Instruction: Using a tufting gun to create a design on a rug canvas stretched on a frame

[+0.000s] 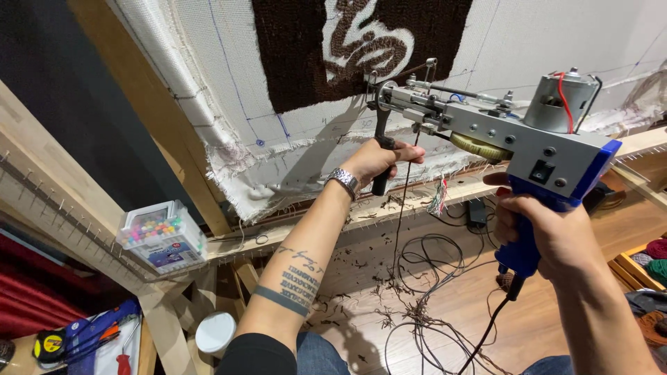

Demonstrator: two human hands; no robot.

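The tufting gun (486,125), right of centre, presses its needle into the stretched cloth (556,35). Left hand (375,161) wraps the front handle (381,163), right hand (545,232) the blue grip (521,243), fingers (531,208) closed. Dangling yarn (401,208) and cord (486,333) could snag, likely dragging the needle off line.

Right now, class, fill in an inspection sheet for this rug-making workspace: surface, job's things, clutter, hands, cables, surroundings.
Surface: white cloth stretched on a wooden frame, partly filled by a brown patch.
Job's things: tufting gun, tip against the cloth.
Clutter: yarn scraps on the floor.
Hands: left hand closed on the front black grip; right hand on the blue grip.
Cables: black cord looped on the floor.
Surroundings: box of pins, yarn balls.
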